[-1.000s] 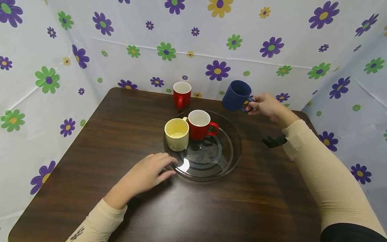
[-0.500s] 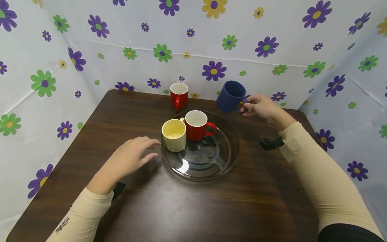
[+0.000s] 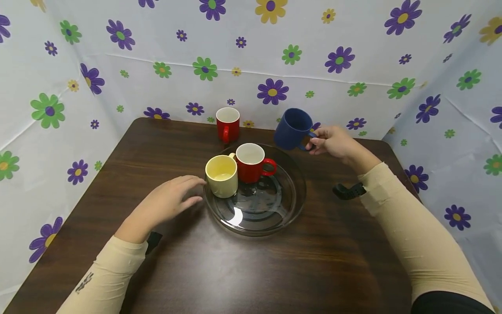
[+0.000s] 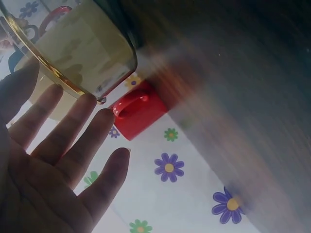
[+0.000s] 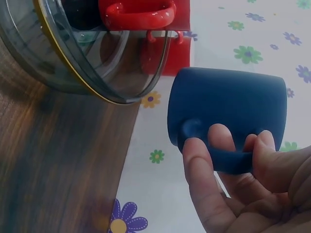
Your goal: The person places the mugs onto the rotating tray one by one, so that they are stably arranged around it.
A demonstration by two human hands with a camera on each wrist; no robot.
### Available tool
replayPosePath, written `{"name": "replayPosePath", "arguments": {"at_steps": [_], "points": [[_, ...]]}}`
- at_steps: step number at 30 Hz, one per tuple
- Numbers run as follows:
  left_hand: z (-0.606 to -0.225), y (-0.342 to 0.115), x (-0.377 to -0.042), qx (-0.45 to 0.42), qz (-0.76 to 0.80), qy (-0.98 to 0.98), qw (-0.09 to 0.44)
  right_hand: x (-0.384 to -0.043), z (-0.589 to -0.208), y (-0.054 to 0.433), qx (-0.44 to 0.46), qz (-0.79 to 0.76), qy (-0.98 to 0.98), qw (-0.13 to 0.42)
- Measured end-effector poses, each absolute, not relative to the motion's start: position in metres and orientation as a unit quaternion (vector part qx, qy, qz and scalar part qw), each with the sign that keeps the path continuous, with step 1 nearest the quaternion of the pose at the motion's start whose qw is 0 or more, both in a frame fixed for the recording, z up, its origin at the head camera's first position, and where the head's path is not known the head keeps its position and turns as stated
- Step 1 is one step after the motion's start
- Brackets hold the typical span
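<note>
A blue mug (image 3: 292, 130) hangs in the air at the back right of the glass dish, tilted a little. My right hand (image 3: 331, 143) grips it by the handle; in the right wrist view the fingers curl round the blue handle (image 5: 231, 161). Inside the round clear glass dish (image 3: 259, 229) stand a yellow mug (image 3: 222, 181) and a red mug (image 3: 249, 169) with a white inside, side by side at the left. My left hand (image 3: 168, 198) is at the dish's left rim beside the yellow mug, fingers loosely extended; in the left wrist view the fingertips meet the rim (image 4: 58, 75).
A second red mug (image 3: 227, 126) stands on the dark wooden table (image 3: 243, 270) behind the dish, near the back edge. A flowered cloth (image 3: 164, 91) hangs behind the table and at both sides.
My left hand let go of the dish's front left rim, drew back, and is now farther up its left side. My right hand has shifted the blue mug slightly left and down.
</note>
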State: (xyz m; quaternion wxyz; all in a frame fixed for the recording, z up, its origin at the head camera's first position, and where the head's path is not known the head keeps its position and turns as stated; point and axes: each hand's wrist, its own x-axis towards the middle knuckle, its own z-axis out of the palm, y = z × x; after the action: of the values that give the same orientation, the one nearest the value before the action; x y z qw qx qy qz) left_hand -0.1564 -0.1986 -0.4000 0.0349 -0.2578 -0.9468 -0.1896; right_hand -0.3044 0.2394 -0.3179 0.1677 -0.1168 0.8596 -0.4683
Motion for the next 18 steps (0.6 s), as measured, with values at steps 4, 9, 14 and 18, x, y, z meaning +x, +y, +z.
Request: {"name": "replayPosePath", "arguments": {"at_steps": [4,9,14,18], "points": [[-0.403,-0.197,-0.158,-0.256,-0.195,-0.946,0.030,-0.301,-0.320,0.238,-0.117,-0.466,0.860,0.171],[-0.406,-0.195,-0.157,-0.257,-0.200,-0.945,0.032,-0.296,-0.320,0.235,-0.120,-0.468,0.859,0.169],[-0.408,-0.194,-0.157,-0.266,-0.200,-0.942,0.045,-0.290,-0.319,0.236,-0.122,-0.460,0.865,0.162],[-0.407,-0.194,-0.156,-0.274,-0.200,-0.939,0.051,-0.285,-0.320,0.236,-0.122,-0.455,0.868,0.157]]}}
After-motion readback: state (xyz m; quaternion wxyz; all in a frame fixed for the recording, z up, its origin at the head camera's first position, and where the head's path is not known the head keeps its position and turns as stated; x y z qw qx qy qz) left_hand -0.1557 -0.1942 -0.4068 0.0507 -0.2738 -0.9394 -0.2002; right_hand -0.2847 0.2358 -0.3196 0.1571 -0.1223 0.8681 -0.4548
